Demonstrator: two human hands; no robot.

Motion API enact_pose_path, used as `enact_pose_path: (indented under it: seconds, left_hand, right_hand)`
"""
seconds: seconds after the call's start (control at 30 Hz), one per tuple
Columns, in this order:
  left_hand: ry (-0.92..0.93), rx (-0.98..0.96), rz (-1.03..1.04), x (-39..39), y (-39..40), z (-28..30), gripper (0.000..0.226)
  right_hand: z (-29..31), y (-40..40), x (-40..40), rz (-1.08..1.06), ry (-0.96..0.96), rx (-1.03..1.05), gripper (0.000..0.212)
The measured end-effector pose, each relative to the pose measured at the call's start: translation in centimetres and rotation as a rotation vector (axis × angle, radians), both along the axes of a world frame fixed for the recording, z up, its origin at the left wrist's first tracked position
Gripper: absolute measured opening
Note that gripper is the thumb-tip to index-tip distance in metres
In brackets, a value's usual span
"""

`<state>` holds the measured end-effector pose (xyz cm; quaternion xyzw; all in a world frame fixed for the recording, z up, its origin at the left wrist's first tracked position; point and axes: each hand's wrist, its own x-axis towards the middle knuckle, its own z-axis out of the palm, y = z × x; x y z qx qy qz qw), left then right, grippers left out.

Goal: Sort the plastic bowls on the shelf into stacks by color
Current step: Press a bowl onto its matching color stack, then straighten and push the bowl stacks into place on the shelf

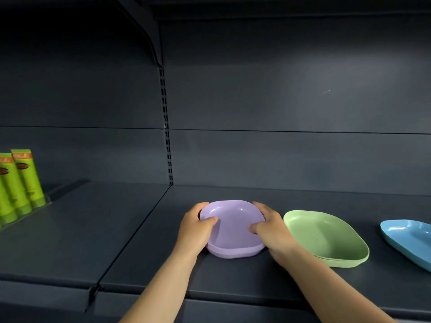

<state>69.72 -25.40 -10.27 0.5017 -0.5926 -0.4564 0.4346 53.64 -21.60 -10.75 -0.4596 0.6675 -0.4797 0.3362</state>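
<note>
The purple bowls point(233, 226) sit on the dark shelf point(144, 241), near its middle, upright and nested as a stack; two rim layers are visible at the near edge, and a further count cannot be confirmed. The left hand point(194, 226) holds the left side of the stack, thumb hooked over the rim and fingers curled round the far left corner. The right hand point(271, 226) holds the right side in the same manner, thumb lying inside the top bowl. Both grips are closed on the purple bowls.

Just beside the right hand stand the green bowls point(326, 238), also upright and nested; at least two rim edges show along the near side. The green stack is apart from the purple stack, with the right hand between them.

One blue bowl point(410, 238) rests further right, well apart from the green stack and cut off by the frame edge.

At far left, three green tubes point(21, 183) stand in a row behind a clear shelf divider point(47, 201).
</note>
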Motion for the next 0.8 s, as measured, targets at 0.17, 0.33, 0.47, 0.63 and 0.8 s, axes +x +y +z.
enact_pose_path:
  seconds: [0.17,0.33,0.47,0.63,0.8]
  left_hand:
    - [-0.067,-0.024,0.006,0.0,-0.3,-0.2,0.035]
    - [-0.061,-0.021,0.001,-0.1,0.0,0.0,0.041]
    - [-0.197,-0.218,0.017,0.4,0.0,0.6,0.056]
    - [-0.533,-0.534,-0.13,0.1,0.3,5.5,0.056]
    - [-0.983,-0.652,-0.423,-5.0,2.5,10.2,0.061]
  right_hand:
    - [-0.1,0.2,-0.1,0.025,-0.027,-0.019,0.048]
    - [-0.1,-0.1,-0.1,-0.001,0.043,0.001,0.043]
    - [1.8,0.7,-0.2,0.019,0.248,-0.029,0.067]
    - [6.6,3.9,-3.4,0.063,0.688,-0.176,0.062]
    - [9.9,8.2,-10.1,0.035,1.086,-0.092,0.065]
